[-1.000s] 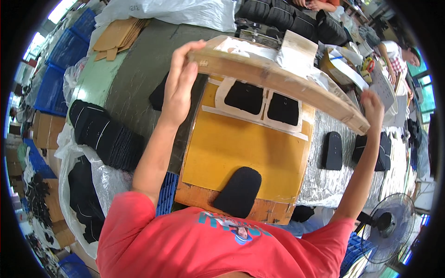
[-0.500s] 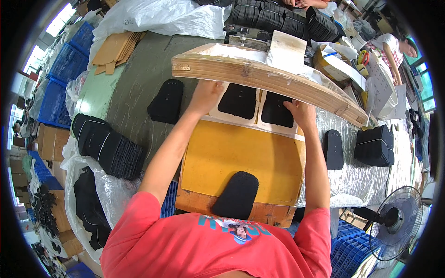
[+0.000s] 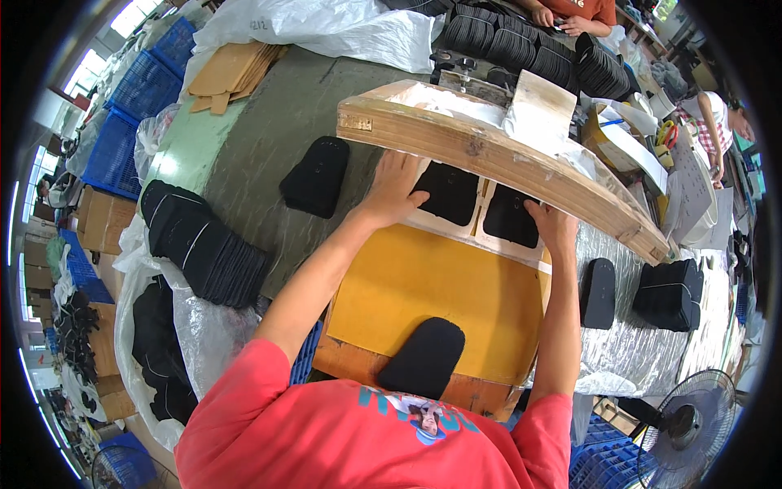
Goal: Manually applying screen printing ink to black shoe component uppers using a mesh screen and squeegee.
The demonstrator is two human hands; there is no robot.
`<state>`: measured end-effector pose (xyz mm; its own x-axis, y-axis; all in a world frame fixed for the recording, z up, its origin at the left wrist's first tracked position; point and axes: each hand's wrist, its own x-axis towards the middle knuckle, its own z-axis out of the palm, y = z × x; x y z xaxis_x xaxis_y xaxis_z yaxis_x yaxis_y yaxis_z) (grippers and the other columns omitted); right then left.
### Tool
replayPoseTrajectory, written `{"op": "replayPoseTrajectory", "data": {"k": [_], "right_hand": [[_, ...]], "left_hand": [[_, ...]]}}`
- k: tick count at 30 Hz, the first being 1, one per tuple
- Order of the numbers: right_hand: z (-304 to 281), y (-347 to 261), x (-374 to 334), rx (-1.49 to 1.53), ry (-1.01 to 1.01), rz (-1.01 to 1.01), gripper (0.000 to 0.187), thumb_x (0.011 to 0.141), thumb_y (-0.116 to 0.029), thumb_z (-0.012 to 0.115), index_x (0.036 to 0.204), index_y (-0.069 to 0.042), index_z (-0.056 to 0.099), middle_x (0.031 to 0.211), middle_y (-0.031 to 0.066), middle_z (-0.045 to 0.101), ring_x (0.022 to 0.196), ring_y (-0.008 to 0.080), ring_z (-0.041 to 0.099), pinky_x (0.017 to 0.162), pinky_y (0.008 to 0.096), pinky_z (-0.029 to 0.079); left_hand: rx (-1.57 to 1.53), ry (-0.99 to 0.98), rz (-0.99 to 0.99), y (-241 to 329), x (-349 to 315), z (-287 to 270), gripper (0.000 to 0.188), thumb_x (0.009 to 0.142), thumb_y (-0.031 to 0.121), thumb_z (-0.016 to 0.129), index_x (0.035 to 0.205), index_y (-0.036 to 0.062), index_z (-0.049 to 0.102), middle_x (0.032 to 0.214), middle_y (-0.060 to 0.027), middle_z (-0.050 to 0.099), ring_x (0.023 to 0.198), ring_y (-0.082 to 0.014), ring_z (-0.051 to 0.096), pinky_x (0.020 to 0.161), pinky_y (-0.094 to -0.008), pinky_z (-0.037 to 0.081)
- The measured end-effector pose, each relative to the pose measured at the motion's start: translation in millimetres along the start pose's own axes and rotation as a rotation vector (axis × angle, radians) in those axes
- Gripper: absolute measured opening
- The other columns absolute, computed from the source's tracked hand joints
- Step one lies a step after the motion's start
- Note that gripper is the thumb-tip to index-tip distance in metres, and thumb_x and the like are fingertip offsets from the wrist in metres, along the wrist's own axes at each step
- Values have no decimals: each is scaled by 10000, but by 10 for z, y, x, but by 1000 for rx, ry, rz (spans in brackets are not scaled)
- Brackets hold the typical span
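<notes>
Under the raised wooden frame (image 3: pixel 481 147), two black tongue-shaped fabric pieces (image 3: pixel 446 196) (image 3: pixel 511 218) lie side by side in the openings of a white template (image 3: pixel 456 231). My left hand (image 3: pixel 395 191) rests at the left edge of the template, fingers stretched and thumb out toward the left piece. At the right piece is my right hand (image 3: pixel 556 226), its thumb on that piece's upper right edge and its fingers apart at the template's right side, partly under the frame. In front of the template is a yellow board (image 3: pixel 440 293), with a black stack (image 3: pixel 423 357) at its near edge.
More black stacks stand left (image 3: pixel 316 178) and right (image 3: pixel 599 293) of the frame, with tied bundles (image 3: pixel 208 244) (image 3: pixel 668 295) farther out. A fan (image 3: pixel 684 424) is at the lower right. Brown cardboard pieces (image 3: pixel 232 73) lie far left. Another person's hands (image 3: pixel 562 23) are at the back.
My left hand has spread its fingers and thumb at the template's left edge. My right hand remains by the right piece. The whole view has shifted slightly.
</notes>
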<state>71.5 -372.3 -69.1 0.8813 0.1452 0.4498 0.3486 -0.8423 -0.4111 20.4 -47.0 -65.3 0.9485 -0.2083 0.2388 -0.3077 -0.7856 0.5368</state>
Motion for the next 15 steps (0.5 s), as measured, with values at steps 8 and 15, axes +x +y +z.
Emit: {"op": "replayPoseTrajectory", "data": {"k": [8,15], "right_hand": [[-8,36,-10,50,-103,48,419,773,-235,783,1144,-68,680,1131,163,681,1072,341,616,921,422,463],[17,-86,45,91,-17,-33,387,776,-182,768,1132,-60,679,1122,158,681,1062,342,613,922,419,463]], "left_hand": [[-62,-32,-105,70,-44,-56,847,832,125,697,1502,26,188,1554,-238,163,1439,-428,136,1168,-505,164],[18,23,-76,-81,28,-34,462,884,174,624,1304,9,524,1334,-265,508,1306,-450,384,1115,-517,260]]}}
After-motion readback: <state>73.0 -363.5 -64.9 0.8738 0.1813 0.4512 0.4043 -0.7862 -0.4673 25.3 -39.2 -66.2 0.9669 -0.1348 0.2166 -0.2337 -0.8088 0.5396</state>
